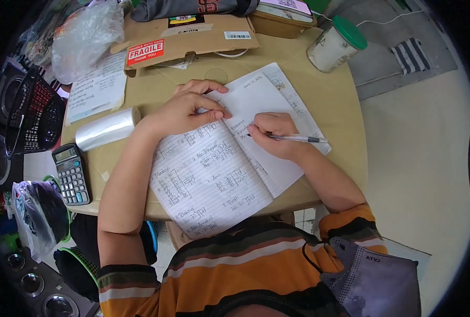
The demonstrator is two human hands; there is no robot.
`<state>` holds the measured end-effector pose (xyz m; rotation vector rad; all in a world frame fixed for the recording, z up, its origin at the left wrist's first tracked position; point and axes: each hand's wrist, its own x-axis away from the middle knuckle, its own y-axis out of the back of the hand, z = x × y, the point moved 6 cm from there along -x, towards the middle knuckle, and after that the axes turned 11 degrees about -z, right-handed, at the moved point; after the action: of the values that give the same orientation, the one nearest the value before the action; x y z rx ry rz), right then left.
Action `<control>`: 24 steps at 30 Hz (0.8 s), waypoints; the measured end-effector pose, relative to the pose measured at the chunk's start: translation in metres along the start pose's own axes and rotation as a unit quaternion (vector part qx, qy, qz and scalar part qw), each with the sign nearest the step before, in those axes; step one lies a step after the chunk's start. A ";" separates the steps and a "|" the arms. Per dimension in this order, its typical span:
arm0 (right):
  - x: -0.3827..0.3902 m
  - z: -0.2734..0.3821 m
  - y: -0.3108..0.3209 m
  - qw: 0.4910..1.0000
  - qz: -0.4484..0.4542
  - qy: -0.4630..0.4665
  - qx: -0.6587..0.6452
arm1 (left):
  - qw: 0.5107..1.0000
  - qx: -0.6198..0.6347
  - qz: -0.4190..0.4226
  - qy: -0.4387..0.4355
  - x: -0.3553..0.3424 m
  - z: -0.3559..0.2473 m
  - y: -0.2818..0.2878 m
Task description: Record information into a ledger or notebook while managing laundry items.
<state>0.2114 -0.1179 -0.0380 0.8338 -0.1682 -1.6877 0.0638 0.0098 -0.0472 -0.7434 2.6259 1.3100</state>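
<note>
An open notebook point(229, 185) lies tilted on the table, its left page filled with handwritten lists and its right page point(256, 100) mostly blank. My right hand point(276, 132) pinches a clear-barrelled pen with a dark end point(309, 139), and its tip is near a few written words on the right page. Across the top of the notebook rests my left hand point(193, 108), with its fingers bent loosely and apart and the thumb reaching over the page near the fold. It holds nothing.
On the table point(346, 121) are a calculator point(72, 174), a clear plastic roll point(107, 128), written sheets point(97, 95), a cardboard box point(193, 45) and a green-lidded jar point(336, 45). A black basket point(34, 111) stands at the left. A face mask point(377, 280) hangs at the lower right.
</note>
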 end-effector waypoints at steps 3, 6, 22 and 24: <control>0.000 0.002 -0.002 1.000 0.003 0.024 0.004 | 1.000 0.000 0.000 0.004 0.000 0.000 0.000; -0.002 0.005 -0.003 1.000 0.020 0.004 0.006 | 1.000 -0.001 -0.002 0.001 0.000 -0.001 0.001; -0.001 0.001 -0.002 1.000 0.013 -0.018 -0.003 | 1.000 0.003 -0.003 0.001 0.001 -0.001 0.001; -0.001 -0.002 0.000 0.999 0.003 -0.033 0.004 | 1.000 0.003 -0.006 -0.003 0.001 0.000 0.000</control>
<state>0.2125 -0.1167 -0.0392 0.7829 -0.2223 -1.7105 0.0631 0.0093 -0.0471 -0.7514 2.6155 1.2982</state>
